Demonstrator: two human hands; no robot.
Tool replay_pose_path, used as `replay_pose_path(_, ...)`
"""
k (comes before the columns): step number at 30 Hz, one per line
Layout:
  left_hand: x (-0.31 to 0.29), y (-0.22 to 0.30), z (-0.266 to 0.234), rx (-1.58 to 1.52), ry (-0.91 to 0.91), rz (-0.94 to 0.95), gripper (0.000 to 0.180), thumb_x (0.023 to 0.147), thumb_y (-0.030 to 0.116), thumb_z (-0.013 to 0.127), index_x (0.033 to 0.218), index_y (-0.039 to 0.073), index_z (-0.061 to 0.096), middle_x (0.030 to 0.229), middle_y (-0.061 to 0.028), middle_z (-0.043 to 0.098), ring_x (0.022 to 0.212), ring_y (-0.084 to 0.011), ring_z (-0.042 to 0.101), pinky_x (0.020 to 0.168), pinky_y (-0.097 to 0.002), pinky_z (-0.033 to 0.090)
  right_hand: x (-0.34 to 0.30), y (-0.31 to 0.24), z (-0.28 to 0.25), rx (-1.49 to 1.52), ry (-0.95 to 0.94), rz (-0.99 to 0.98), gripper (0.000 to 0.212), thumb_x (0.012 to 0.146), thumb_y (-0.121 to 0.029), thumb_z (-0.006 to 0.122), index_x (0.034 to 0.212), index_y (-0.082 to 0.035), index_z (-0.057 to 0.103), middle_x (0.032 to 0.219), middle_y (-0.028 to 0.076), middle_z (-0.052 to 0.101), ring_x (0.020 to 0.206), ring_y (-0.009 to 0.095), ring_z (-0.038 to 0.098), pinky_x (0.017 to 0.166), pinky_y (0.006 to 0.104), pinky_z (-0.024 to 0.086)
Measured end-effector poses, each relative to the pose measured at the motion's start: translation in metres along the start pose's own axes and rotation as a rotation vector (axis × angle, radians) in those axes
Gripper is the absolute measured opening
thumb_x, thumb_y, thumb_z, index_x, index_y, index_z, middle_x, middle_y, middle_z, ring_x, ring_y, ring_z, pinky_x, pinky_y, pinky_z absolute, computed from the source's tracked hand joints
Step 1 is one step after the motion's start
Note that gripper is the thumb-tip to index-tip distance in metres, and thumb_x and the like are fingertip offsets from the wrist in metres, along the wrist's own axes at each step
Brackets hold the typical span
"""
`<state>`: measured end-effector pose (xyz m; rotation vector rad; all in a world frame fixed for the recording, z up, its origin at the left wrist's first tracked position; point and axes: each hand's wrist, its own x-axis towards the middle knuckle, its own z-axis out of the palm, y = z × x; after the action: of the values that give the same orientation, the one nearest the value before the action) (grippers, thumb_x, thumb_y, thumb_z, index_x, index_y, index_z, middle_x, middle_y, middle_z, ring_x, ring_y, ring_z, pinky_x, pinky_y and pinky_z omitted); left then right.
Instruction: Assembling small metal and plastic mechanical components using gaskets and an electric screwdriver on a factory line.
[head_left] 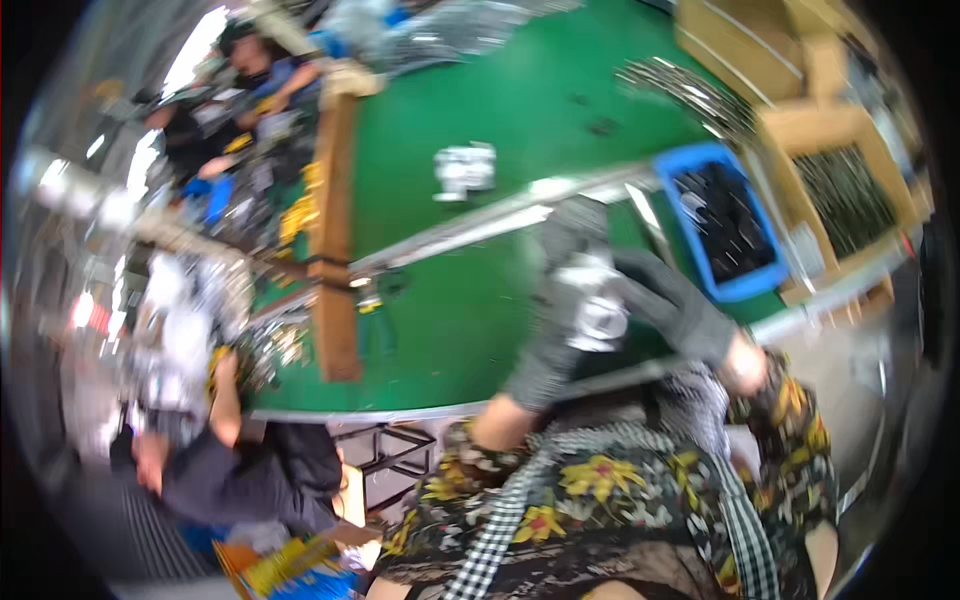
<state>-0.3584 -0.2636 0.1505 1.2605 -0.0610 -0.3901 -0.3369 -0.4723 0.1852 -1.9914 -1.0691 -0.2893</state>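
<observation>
Both my hands wear grey gloves and are close together over the near part of the green table point(455, 320). A small white part point(600, 318) with a round ring-like shape sits between them, blurred by motion. My left hand point(565, 250) appears closed around this white part. From the right, my right hand point(680, 305) reaches in against it, its fingertips smeared and partly hidden. Another white piece point(465, 170) lies farther off on the table. A long silvery metal rail point(450, 232) runs across the table behind my hands.
To the right stand a blue tray point(709, 292) of black parts and a cardboard box point(787, 135) of thin metal pieces. Metal strips point(690, 92) are piled behind. On the left are a brown wooden beam point(335, 200), pliers point(373, 315) and a co-worker point(240, 470).
</observation>
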Motion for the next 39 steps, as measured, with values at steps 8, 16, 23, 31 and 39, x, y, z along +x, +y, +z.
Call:
replay_pose_path(8, -0.010, 0.039, -0.005, -0.272, 0.106, -0.038, 0.074, 0.080, 0.056, 0.066, 0.128, 0.003, 0.045, 0.112, -0.0167, 0.059, 0.088, -0.0284, 0.066, 0.067, -0.0344, 0.061, -0.005, 0.058, -0.101, -0.725, 0.092, 0.762, 0.018, 0.089, -0.017, 0.061, 0.105, -0.009, 0.064, 0.097, 0.013, 0.063, 0.096, 0.031, 0.060, 0.082, 0.0403, 0.050)
replay_pose_path(16, -0.011, 0.029, 0.003, -0.197, 0.171, 0.026, 0.062, 0.088, 0.049, 0.060, 0.130, 0.006, 0.042, 0.110, -0.0122, 0.057, 0.087, -0.0238, 0.063, 0.063, -0.0313, 0.055, -0.003, 0.079, -0.093, -0.903, -0.200, 0.642, 0.015, 0.081, -0.012, 0.064, 0.095, -0.008, 0.066, 0.099, 0.013, 0.056, 0.095, 0.031, 0.061, 0.081, 0.0410, 0.051)
replay_pose_path(23, -0.009, 0.022, -0.008, -0.279, 0.128, -0.033, 0.063, 0.087, 0.047, 0.062, 0.131, 0.007, 0.043, 0.118, -0.0136, 0.055, 0.099, -0.0263, 0.061, 0.078, -0.0362, 0.056, -0.008, 0.083, -0.088, -0.966, -0.148, 0.648, 0.013, 0.086, -0.015, 0.060, 0.095, -0.006, 0.062, 0.097, 0.014, 0.058, 0.093, 0.032, 0.062, 0.079, 0.0427, 0.051)
replay_pose_path(31, 0.008, 0.019, -0.005, -0.589, 0.135, -0.066, 0.055, 0.080, 0.016, 0.070, 0.128, 0.004, 0.046, 0.123, -0.0134, 0.055, 0.109, -0.0273, 0.059, 0.100, -0.0443, 0.049, 0.027, -0.022, -0.083, 0.196, 0.312, 0.903, 0.025, 0.094, -0.027, 0.060, 0.104, -0.004, 0.063, 0.083, -0.001, 0.061, 0.079, 0.007, 0.058, 0.069, 0.0231, 0.048)
replay_pose_path(39, 0.005, 0.027, 0.012, -0.539, 0.076, 0.078, 0.046, 0.083, 0.006, 0.069, 0.125, 0.005, 0.049, 0.114, -0.0068, 0.057, 0.101, -0.0199, 0.058, 0.091, -0.0337, 0.051, 0.027, -0.023, 0.015, 0.425, 0.341, 0.511, 0.014, 0.086, -0.014, 0.067, 0.095, -0.004, 0.064, 0.092, 0.007, 0.062, 0.089, 0.018, 0.059, 0.083, 0.0321, 0.047)
